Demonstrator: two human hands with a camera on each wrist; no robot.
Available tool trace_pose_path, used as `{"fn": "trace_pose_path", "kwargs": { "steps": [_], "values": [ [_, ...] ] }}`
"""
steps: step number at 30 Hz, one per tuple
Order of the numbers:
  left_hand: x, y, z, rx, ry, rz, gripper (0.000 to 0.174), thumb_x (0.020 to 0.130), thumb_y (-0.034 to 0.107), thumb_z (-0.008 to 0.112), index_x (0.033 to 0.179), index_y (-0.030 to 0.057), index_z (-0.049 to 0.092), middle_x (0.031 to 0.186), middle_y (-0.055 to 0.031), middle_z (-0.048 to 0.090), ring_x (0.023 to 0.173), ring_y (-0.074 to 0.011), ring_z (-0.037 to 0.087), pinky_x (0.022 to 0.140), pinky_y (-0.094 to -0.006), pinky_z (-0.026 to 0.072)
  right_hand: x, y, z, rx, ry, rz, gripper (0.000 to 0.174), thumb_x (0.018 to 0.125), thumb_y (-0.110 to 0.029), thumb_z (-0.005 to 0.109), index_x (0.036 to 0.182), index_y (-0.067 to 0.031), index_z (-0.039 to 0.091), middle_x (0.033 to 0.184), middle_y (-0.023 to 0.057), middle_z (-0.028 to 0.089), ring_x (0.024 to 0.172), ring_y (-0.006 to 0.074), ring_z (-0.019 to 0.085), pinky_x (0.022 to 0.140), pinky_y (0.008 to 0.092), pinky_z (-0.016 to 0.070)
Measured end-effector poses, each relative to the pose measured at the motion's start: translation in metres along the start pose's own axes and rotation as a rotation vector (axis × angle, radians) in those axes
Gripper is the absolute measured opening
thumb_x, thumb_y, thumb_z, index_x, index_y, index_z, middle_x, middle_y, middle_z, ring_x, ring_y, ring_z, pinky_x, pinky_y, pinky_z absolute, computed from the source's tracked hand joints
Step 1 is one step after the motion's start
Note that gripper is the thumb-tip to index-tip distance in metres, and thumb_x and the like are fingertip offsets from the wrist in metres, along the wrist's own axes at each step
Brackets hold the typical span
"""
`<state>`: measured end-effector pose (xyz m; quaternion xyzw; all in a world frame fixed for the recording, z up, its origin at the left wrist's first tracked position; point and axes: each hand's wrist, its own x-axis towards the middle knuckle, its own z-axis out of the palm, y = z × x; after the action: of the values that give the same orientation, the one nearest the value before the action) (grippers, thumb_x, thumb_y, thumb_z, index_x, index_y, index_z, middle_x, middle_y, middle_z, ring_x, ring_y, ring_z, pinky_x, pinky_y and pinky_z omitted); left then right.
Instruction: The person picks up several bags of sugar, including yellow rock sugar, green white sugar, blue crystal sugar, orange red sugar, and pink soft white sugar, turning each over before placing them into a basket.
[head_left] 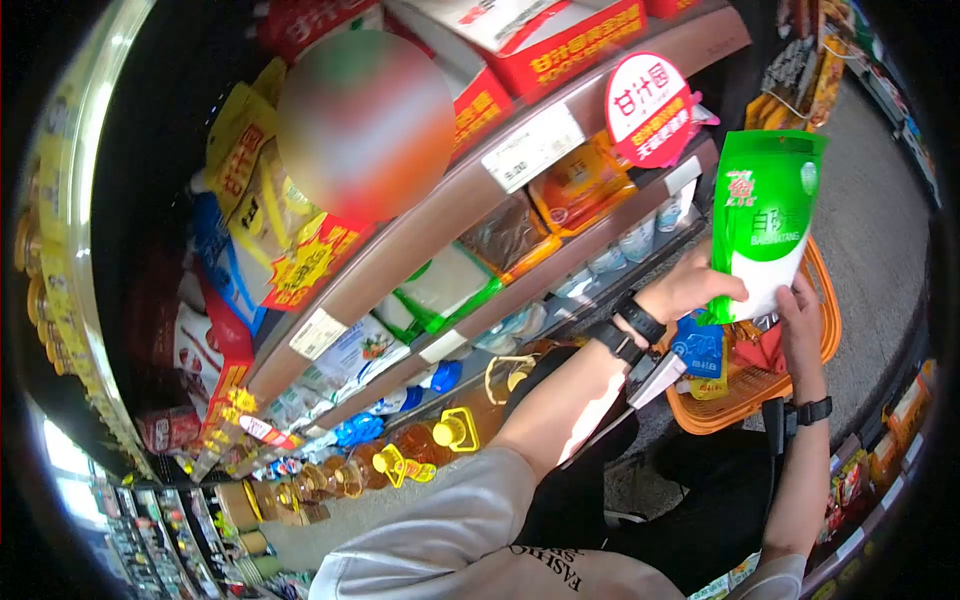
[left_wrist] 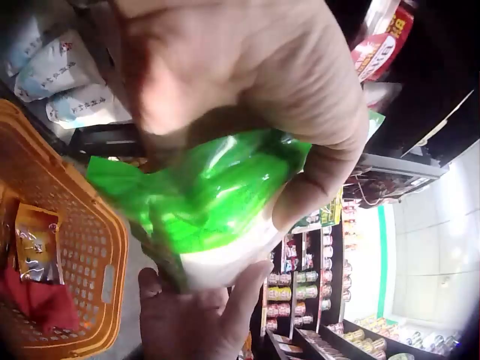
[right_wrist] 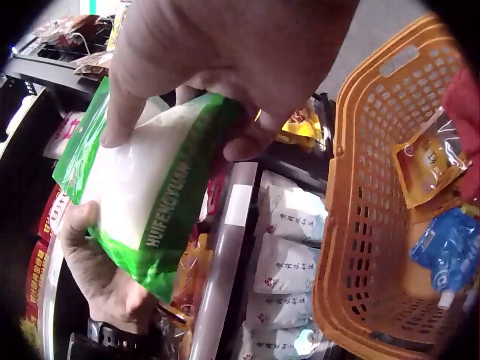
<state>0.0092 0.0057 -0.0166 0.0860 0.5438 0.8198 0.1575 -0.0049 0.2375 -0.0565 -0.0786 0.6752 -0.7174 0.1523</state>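
A green and white bag of white sugar (head_left: 765, 215) is held upright in front of the shelf, over the shopping basket. My left hand (head_left: 690, 288) grips its lower left side, thumb across the front. At the lower right edge, my right hand (head_left: 800, 315) holds the bag between fingers and thumb. In the left wrist view the left hand (left_wrist: 255, 75) curls over the green part of the bag (left_wrist: 217, 195), and the right hand (left_wrist: 199, 319) is on its white part. The right wrist view shows the right hand (right_wrist: 225, 60) around the other side of the bag (right_wrist: 142, 180).
An orange plastic basket (head_left: 830, 300) holds a blue pouch (head_left: 700, 345), a yellow-orange packet (right_wrist: 431, 161) and a red item (right_wrist: 465, 112). Shelves on the left carry bagged goods and price tags (head_left: 532, 147). Oil bottles (head_left: 415, 450) stand low down. A round sign (head_left: 648, 108) juts from the shelf edge.
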Motion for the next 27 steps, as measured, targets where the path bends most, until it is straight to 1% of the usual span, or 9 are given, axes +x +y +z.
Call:
{"fn": "trace_pose_path", "kwargs": {
  "steps": [3, 4, 7, 11, 14, 18, 23, 24, 27],
  "values": [
    [0.001, 0.0, 0.0, -0.135, 0.063, 0.082, 0.058, 0.069, -0.007, 0.064, 0.125, -0.0007, 0.051, 0.112, -0.0102, 0.062, 0.101, -0.0193, 0.061, 0.086, -0.0312, 0.0499, 0.001, -0.002, 0.001, 0.182, 0.015, 0.023, 0.047, 0.096, -0.027, 0.059, 0.132, 0.0012, 0.049, 0.122, 0.0073, 0.059, 0.111, 0.0142, 0.055, 0.096, 0.0285, 0.0426],
    [0.001, 0.003, 0.003, -0.236, 0.079, 0.107, 0.055, 0.068, -0.007, 0.062, 0.122, -0.0008, 0.052, 0.109, -0.0096, 0.062, 0.101, -0.0191, 0.06, 0.086, -0.0305, 0.0493, 0.001, -0.003, 0.0, 0.218, 0.041, -0.002, 0.044, 0.096, -0.024, 0.058, 0.132, 0.0008, 0.049, 0.119, 0.0067, 0.06, 0.108, 0.0126, 0.057, 0.09, 0.0263, 0.0454],
    [0.005, -0.003, -0.002, -0.287, 0.126, 0.146, 0.054, 0.067, -0.007, 0.061, 0.12, -0.0009, 0.053, 0.108, -0.0096, 0.062, 0.099, -0.0185, 0.059, 0.085, -0.0292, 0.0484, 0.0, -0.008, -0.001, 0.042, 0.004, -0.047, 0.041, 0.097, -0.02, 0.058, 0.13, 0.0007, 0.049, 0.119, 0.0062, 0.06, 0.103, 0.0127, 0.059, 0.086, 0.0262, 0.0476],
    [0.004, -0.009, -0.004, -0.168, 0.155, 0.139, 0.052, 0.066, -0.006, 0.06, 0.118, -0.0013, 0.054, 0.105, -0.0094, 0.063, 0.098, -0.0182, 0.059, 0.085, -0.0281, 0.0473, 0.0, -0.006, -0.008, -0.153, 0.05, 0.025, 0.035, 0.096, -0.017, 0.059, 0.127, -0.002, 0.051, 0.115, 0.0057, 0.061, 0.095, 0.0108, 0.06, 0.076, 0.0246, 0.0495],
    [0.006, -0.013, -0.005, -0.116, 0.153, 0.163, 0.052, 0.065, -0.005, 0.061, 0.117, -0.0012, 0.055, 0.105, -0.0087, 0.063, 0.098, -0.0184, 0.059, 0.085, -0.0287, 0.0474, 0.0, -0.012, -0.004, -0.155, 0.08, 0.031, 0.03, 0.094, -0.014, 0.061, 0.122, -0.0038, 0.054, 0.11, 0.0041, 0.062, 0.092, 0.0093, 0.059, 0.072, 0.0234, 0.049],
    [0.003, -0.01, -0.009, -0.073, 0.102, 0.158, 0.055, 0.063, -0.006, 0.065, 0.117, -0.0003, 0.056, 0.105, -0.0073, 0.063, 0.096, -0.0175, 0.059, 0.085, -0.0299, 0.048, 0.001, -0.011, -0.013, -0.062, 0.047, 0.048, 0.012, 0.091, -0.007, 0.065, 0.1, -0.0068, 0.056, 0.1, 0.0002, 0.06, 0.083, 0.0058, 0.056, 0.07, 0.0212, 0.0463],
    [0.001, -0.005, -0.019, 0.166, -0.001, 0.286, 0.053, 0.066, 0.007, 0.078, 0.116, 0.0014, 0.06, 0.109, -0.0064, 0.065, 0.099, -0.0164, 0.059, 0.089, -0.0303, 0.0473, 0.002, 0.003, -0.022, 0.002, 0.045, -0.036, 0.025, 0.086, -0.002, 0.069, 0.079, -0.0109, 0.047, 0.088, -0.003, 0.058, 0.073, 0.0026, 0.051, 0.067, 0.0187, 0.0418],
    [-0.001, 0.0, -0.022, 0.281, -0.006, 0.304, 0.055, 0.068, 0.013, 0.082, 0.117, 0.0014, 0.06, 0.111, -0.0079, 0.065, 0.101, -0.0166, 0.059, 0.091, -0.0311, 0.0468, 0.001, 0.002, -0.021, 0.002, 0.039, -0.04, 0.025, 0.086, -0.001, 0.069, 0.079, -0.0109, 0.047, 0.086, -0.0031, 0.058, 0.073, 0.0026, 0.052, 0.067, 0.0186, 0.0417],
    [-0.01, 0.005, -0.023, 0.506, 0.04, 0.33, 0.054, 0.069, 0.014, 0.082, 0.117, 0.002, 0.06, 0.11, -0.0088, 0.066, 0.101, -0.0163, 0.059, 0.092, -0.0316, 0.0464, 0.002, -0.001, -0.018, -0.037, 0.005, -0.013, 0.025, 0.085, 0.0, 0.07, 0.079, -0.0108, 0.048, 0.083, -0.003, 0.059, 0.074, 0.0027, 0.053, 0.067, 0.0183, 0.0415]
  ]
}}
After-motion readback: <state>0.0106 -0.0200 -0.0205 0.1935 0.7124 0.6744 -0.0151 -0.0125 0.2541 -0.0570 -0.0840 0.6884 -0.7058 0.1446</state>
